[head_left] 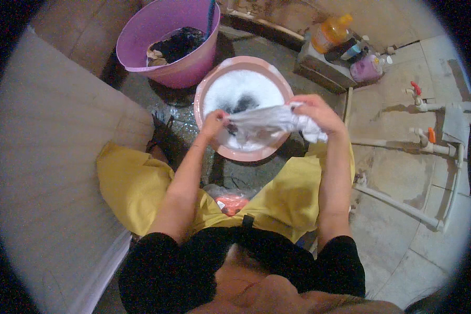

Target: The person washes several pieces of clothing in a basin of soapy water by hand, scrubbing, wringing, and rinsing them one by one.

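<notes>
A wet white cloth [264,119] is stretched between my two hands over a round pink basin [244,156]. My left hand [213,124] pinches one end of it above the basin's left side. At the other end, my right hand [319,112] grips a bunched part, which hangs past the basin's right rim. White suds [246,83] cover much of the basin, with a dark patch showing in the middle. What kind of garment or cloth it is, I cannot make out.
A purple tub [193,68] with dark clothes [178,44] stands at the far left. Several bottles, one orange [332,32], sit on a ledge [319,65] at the far right. Taps with a red handle [415,88] and an orange handle [431,135] project from the right wall.
</notes>
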Action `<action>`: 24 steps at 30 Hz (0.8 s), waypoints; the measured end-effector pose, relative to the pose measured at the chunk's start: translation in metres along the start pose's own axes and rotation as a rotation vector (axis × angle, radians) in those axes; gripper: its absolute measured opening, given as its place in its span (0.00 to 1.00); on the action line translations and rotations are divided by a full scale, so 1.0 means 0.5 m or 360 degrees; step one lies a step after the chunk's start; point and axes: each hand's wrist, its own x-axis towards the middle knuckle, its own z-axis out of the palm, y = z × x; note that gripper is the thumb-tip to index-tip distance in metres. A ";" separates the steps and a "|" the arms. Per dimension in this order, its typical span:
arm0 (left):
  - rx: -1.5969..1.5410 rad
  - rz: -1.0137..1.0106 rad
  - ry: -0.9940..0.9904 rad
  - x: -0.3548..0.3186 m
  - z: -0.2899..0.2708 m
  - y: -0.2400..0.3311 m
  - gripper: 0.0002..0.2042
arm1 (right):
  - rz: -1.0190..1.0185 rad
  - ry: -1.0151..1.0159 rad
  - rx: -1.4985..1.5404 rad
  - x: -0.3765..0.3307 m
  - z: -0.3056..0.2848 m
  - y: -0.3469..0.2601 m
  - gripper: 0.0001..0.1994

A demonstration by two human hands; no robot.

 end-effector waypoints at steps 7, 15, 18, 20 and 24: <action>-0.0558 0.0251 0.0051 0.020 -0.139 0.090 0.03 | -0.0203 0.0531 0.0713 0.012 -0.059 0.009 0.12; -0.0115 0.0097 0.0066 0.009 -0.179 0.078 0.10 | -0.0381 0.0659 0.1582 0.054 -0.078 0.068 0.14; -0.0037 0.0174 0.0260 0.002 -0.184 0.068 0.10 | -0.0346 0.0649 0.1859 0.079 -0.076 0.090 0.14; -0.0110 0.0142 0.0077 -0.009 -0.174 0.077 0.09 | -0.0297 0.0503 0.1946 0.086 -0.087 0.112 0.12; 0.0528 0.0300 0.0014 -0.061 -0.102 0.140 0.16 | -0.0234 0.0856 0.1983 0.065 -0.054 0.111 0.12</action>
